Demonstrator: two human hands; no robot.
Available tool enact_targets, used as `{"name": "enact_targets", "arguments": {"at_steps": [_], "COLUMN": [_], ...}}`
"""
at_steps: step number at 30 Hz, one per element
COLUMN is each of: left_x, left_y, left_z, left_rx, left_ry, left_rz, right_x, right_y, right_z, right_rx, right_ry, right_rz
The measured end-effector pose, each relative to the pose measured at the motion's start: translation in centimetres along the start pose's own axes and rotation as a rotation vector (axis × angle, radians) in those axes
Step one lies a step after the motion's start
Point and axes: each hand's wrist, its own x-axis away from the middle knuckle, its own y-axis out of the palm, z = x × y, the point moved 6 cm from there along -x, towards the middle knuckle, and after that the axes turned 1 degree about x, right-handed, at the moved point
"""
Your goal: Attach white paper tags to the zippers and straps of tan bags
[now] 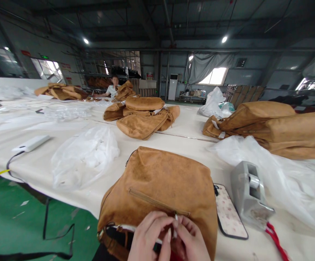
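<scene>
Fingers of both hands pinch something small over a tan bag, phone crowding its right edge.

This is a factory workshop full of bags. A long pale table spans the frame, bearing piles of brown bags at centre, right and upper left; a brown bag of the same colour sits at lower centre. Clear plastic at left of centre and a tape dispenser at lower right share the table. Overhead stretches a dark, high roof with bare beams and bright lamps. Green floor shows at lower left. Toward the back, left of centre, are loaded shelves and a co-worker in a striped top.
</scene>
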Motion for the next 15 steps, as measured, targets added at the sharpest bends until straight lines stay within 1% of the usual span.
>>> {"name": "enact_targets", "arguments": {"at_steps": [1,2,5,7,8,9,11,13,15], "left_x": [-0.7,-1.5,-4.4,-6.2,-7.0,-7.6,-8.4,-8.4,-7.9], "left_y": [-0.1,0.0,0.9,1.7,2.1,2.5,3.4,4.5,5.5], "left_z": [0.0,0.1,0.1,0.0,0.0,0.0,0.3,0.8,1.2], "left_rx": [-0.022,-0.059,-0.215,-0.340,-0.401,-0.461,-0.565,-0.658,-0.751], "left_ry": [-0.010,-0.007,0.051,0.094,0.123,0.157,0.240,0.337,0.408], "left_rz": [-0.015,-0.051,-0.261,-0.409,-0.470,-0.522,-0.598,-0.648,-0.680], "right_x": [0.1,0.3,1.5,2.2,2.4,2.5,2.5,2.4,2.4], "right_y": [-0.2,-0.6,-1.6,-2.2,-2.4,-2.7,-3.2,-3.6,-3.6], "right_z": [-0.2,-0.7,-3.0,-4.0,-4.2,-4.3,-4.3,-4.4,-4.5], "right_rx": [0.105,0.247,0.814,1.148,1.267,1.358,1.475,1.529,1.554], "right_ry": [-0.041,-0.116,-0.438,-0.611,-0.671,-0.714,-0.754,-0.764,-0.802], "right_rz": [0.028,0.070,0.226,0.279,0.284,0.284,0.305,0.354,0.362]}}
